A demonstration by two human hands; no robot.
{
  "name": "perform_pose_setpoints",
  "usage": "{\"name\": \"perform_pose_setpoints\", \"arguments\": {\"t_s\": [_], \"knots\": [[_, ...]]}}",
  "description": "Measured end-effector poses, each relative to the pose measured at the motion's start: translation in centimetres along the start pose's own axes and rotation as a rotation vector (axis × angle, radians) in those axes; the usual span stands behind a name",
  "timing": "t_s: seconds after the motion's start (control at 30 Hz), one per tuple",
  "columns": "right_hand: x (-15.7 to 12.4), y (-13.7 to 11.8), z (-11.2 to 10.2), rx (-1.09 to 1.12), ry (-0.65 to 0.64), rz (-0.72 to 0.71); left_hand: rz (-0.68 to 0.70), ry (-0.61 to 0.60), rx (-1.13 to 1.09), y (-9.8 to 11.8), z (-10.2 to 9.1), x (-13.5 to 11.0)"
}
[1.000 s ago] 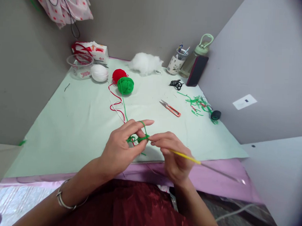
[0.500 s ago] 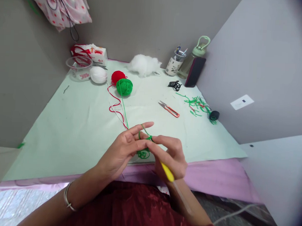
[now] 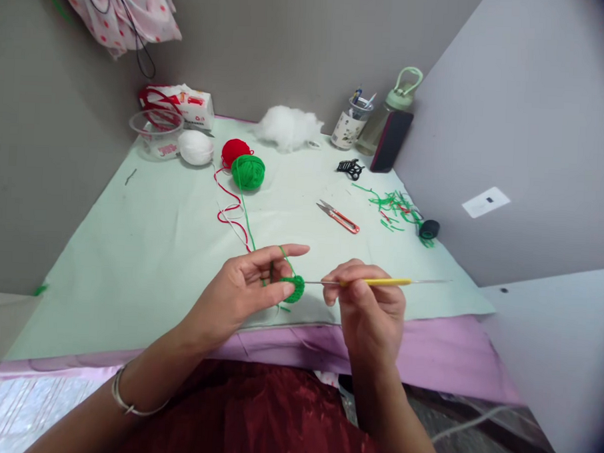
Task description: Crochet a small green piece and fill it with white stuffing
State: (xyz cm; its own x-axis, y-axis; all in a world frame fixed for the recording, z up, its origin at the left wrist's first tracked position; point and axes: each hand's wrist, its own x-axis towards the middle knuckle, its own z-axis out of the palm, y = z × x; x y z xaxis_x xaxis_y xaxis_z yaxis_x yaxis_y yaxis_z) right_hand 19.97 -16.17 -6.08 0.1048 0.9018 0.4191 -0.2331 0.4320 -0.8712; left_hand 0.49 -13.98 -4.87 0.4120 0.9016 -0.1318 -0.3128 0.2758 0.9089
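My left hand pinches a small green crochet piece between thumb and fingers, with the index finger stretched out and green yarn looped over it. My right hand grips a yellow-handled crochet hook, held level, its metal tip at the right edge of the green piece. The yarn strand runs back over the table to a green yarn ball. Both hands hover above the near edge of the pale green mat.
A red yarn ball, a white ball, white stuffing, a clear bowl and a tissue pack stand at the back. Orange snips, a black clip, green yarn scraps, a pen cup, bottle and phone lie right.
My right hand swung the hook from pointing down toward me to lying level, pointing left at the green piece. The left hand turned the piece so its round face shows.
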Motion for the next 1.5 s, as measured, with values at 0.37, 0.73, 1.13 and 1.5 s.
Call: {"name": "perform_pose_setpoints", "arguments": {"t_s": [0.37,0.73,1.13,1.5], "knots": [[-1.1,1.7,1.4,-0.439,-0.001,-0.278,0.01,0.068,-0.073,-0.9,1.1,0.3],[0.0,0.8,1.5,-0.14,0.127,-0.075,-0.141,-0.035,-0.382,0.0,0.6,0.6],[-0.3,2.1,1.7,-0.146,0.042,0.033,0.001,0.043,0.054,0.3,1.0,0.2],[0.4,2.6,1.8,0.048,0.08,0.137,0.012,-0.007,0.275,0.6,0.8,0.0]]}}
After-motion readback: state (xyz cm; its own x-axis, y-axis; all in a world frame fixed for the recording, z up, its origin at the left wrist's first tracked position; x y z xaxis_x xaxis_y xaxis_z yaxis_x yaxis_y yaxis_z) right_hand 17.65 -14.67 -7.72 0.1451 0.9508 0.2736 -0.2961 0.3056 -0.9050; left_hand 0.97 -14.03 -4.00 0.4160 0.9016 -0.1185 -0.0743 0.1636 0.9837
